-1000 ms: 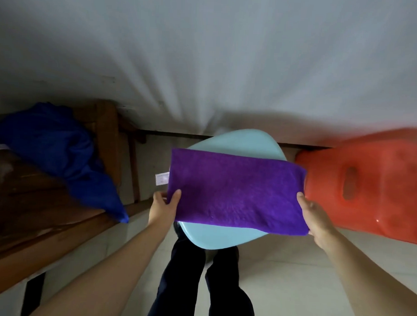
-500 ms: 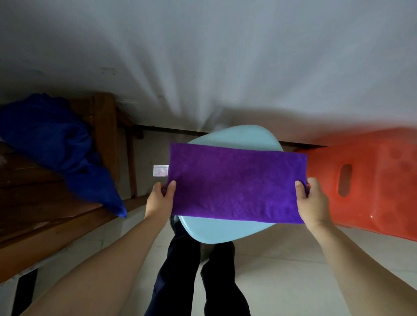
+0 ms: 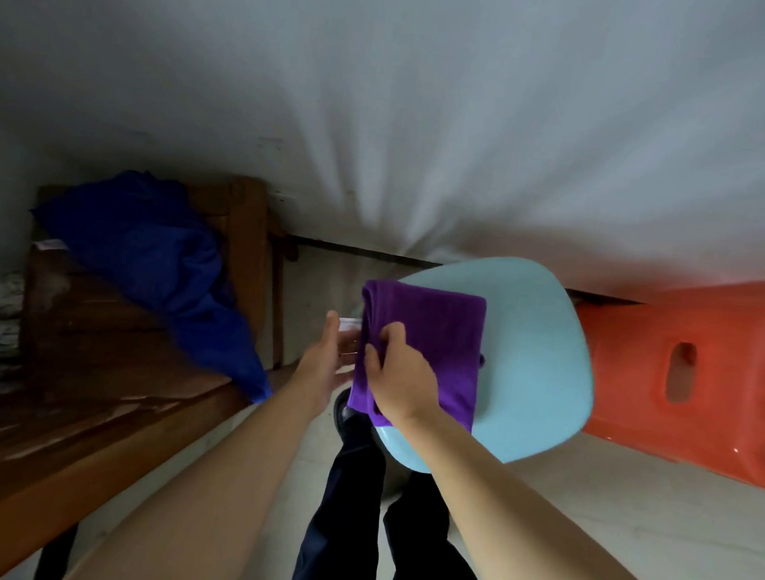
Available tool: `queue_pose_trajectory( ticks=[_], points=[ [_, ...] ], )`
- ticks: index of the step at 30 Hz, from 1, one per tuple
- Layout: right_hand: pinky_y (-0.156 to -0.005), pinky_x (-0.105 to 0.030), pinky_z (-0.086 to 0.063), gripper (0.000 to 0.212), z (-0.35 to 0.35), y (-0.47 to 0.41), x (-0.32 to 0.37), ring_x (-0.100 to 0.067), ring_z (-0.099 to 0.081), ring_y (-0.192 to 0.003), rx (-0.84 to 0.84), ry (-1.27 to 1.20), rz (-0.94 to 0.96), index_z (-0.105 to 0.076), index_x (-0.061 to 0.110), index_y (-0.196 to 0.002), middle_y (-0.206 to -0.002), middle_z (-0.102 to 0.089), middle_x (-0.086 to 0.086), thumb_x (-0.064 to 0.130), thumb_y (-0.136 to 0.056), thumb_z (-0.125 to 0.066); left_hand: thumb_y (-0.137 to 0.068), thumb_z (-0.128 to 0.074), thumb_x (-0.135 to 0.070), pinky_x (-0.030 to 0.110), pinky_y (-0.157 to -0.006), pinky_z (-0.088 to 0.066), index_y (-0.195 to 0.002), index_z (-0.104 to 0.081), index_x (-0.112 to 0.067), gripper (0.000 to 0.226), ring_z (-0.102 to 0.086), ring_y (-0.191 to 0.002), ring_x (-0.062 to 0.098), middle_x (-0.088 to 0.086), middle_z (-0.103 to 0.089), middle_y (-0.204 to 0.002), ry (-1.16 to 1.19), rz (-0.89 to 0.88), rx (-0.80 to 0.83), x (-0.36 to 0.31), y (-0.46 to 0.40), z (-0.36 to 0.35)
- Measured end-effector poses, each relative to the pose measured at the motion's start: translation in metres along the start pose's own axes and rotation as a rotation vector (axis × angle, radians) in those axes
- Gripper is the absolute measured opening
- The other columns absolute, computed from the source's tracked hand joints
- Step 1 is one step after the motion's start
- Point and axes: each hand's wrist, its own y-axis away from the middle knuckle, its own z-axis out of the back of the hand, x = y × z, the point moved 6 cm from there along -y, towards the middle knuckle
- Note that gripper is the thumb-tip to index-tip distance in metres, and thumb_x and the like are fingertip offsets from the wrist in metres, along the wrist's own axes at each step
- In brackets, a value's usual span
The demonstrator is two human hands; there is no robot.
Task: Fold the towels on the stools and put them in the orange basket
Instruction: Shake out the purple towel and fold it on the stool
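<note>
- Folded over since half a second ago: purple towel [image 3: 431, 335], formerly spread wide between the two hands, is now doubled to about half its width; its free edges lie at the left and its fold at the right.
- Purple towel, position: lies on the left part of the light-blue stool seat [image 3: 539, 351], its left edge overhanging the seat rim; a white label [image 3: 349, 324] sticks out at that edge.
- Right hand [image 3: 401, 375]: has crossed over to the left side of the towel; fingers curled, thumb and fingertips pinching the stacked edges.
- Left hand [image 3: 326, 366]: just beside the towel's left edge, palm facing it, fingers straight and loosely spread, touching the edge near the label; grips nothing.
- Orange basket [image 3: 681, 378]: plastic, oval handle slot in its wall, stands on the floor just right of the stool, against the wall.
- Blue towel [image 3: 156, 256]: crumpled, unfolded, heaped on a wooden stool [image 3: 244, 224] at the left, one corner hanging off the front edge.
- Wooden bench [image 3: 85, 431]: runs along the lower left.
- Person's legs [image 3: 347, 505]: dark trousers, below the stool.
</note>
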Motion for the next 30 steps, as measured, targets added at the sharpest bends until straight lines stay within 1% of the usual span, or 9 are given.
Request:
queue_pose_trajectory(
  ticks=[3,6,8,10,15,18,21,26,30],
  points=[
    [-0.063,-0.031,-0.042,0.023,-0.016,-0.004,-0.004,-0.025,-0.065,-0.084,0.039,-0.051,-0.019,-0.044,0.018,-0.110,-0.086,-0.066,0.001,0.037,-0.096,-0.044,-0.092,-0.035,-0.060,0.027,-0.065,-0.048,-0.085,-0.068,-0.031,0.045,-0.064,-0.084,0.008,-0.009,-0.071,-0.083,-0.041,-0.001,-0.004,0.000,-0.003,0.000],
    [-0.066,-0.027,-0.041,0.018,0.013,0.000,-0.033,-0.011,-0.058,-0.076,-0.166,-0.140,-0.058,-0.049,0.023,-0.108,-0.080,-0.056,0.017,0.034,-0.094,-0.045,-0.090,-0.046,-0.056,0.031,-0.077,-0.051,-0.099,-0.066,-0.027,0.037,-0.066,-0.091,0.013,-0.004,-0.071,-0.099,-0.164,-0.045,-0.003,-0.002,-0.001,-0.008],
    [-0.070,-0.028,-0.045,0.021,0.044,0.008,-0.066,-0.011,-0.056,-0.076,-0.359,-0.185,-0.112,-0.053,0.018,-0.112,-0.088,-0.057,0.011,0.027,-0.093,-0.049,-0.090,-0.053,-0.049,0.029,-0.078,-0.046,-0.113,-0.059,-0.015,0.041,-0.060,-0.095,0.018,-0.001,-0.064,-0.104,-0.341,-0.137,-0.067,-0.005,0.000,-0.014],
    [-0.073,-0.030,-0.046,0.029,0.064,0.014,-0.100,-0.017,-0.058,-0.083,-0.430,-0.228,-0.224,-0.052,0.011,-0.118,-0.098,-0.059,0.000,0.024,-0.092,-0.053,-0.091,-0.055,-0.043,0.020,-0.062,-0.039,-0.114,-0.053,-0.011,0.039,-0.055,-0.088,0.017,-0.004,-0.056,-0.094,-0.496,-0.217,-0.157,-0.009,0.002,-0.018],
    [-0.068,-0.027,-0.041,0.033,0.046,0.011,-0.129,-0.017,-0.057,-0.080,-0.151,-0.484,-0.448,-0.050,0.012,-0.111,-0.084,-0.058,0.006,0.031,-0.088,-0.063,-0.090,-0.055,-0.041,0.020,-0.057,-0.038,-0.123,-0.044,-0.010,0.046,-0.050,-0.080,0.014,-0.001,-0.054,-0.101,-0.590,-0.216,-0.215,-0.011,0.003,-0.028],
    [-0.066,-0.027,-0.049,0.020,0.034,0.010,-0.123,-0.017,-0.062,-0.077,-0.092,-0.745,-0.485,-0.058,0.010,-0.098,-0.089,-0.065,-0.003,0.023,-0.086,-0.066,-0.085,-0.065,-0.039,0.028,-0.074,-0.050,-0.124,-0.050,-0.010,0.051,-0.061,-0.091,0.018,0.003,-0.061,-0.110,-0.403,-0.129,-0.062,-0.008,0.006,-0.037],
    [-0.068,-0.030,-0.055,0.006,0.039,0.021,-0.113,-0.019,-0.068,-0.071,-0.026,-1.050,-0.561,-0.067,0.015,-0.089,-0.081,-0.074,-0.004,0.019,-0.084,-0.067,-0.083,-0.069,-0.031,0.031,-0.073,-0.055,-0.103,-0.065,-0.015,0.026,-0.068,-0.088,0.020,0.010,-0.071,-0.106,-0.140,0.044,0.148,-0.009,0.021,-0.045],
    [-0.078,-0.037,-0.056,0.016,0.096,0.059,-0.095,-0.026,-0.069,-0.084,-0.075,-1.261,-0.502,-0.066,0.016,-0.101,-0.093,-0.074,-0.008,0.015,-0.085,-0.065,-0.084,-0.067,-0.024,0.035,-0.077,-0.056,-0.098,-0.069,-0.016,0.016,-0.071,-0.085,0.023,0.009,-0.075,-0.096,-0.046,0.083,0.300,-0.043,0.065,-0.066],
    [-0.093,-0.048,-0.050,0.026,0.160,0.109,-0.079,-0.034,-0.064,-0.100,-0.216,-1.430,-0.391,-0.063,0.014,-0.113,-0.109,-0.069,-0.014,0.012,-0.087,-0.061,-0.083,-0.067,-0.023,0.031,-0.064,-0.058,-0.096,-0.070,-0.016,0.016,-0.073,-0.078,0.022,0.010,-0.075,-0.093,-0.093,0.081,0.461,-0.081,0.131,-0.119]
  ],
)
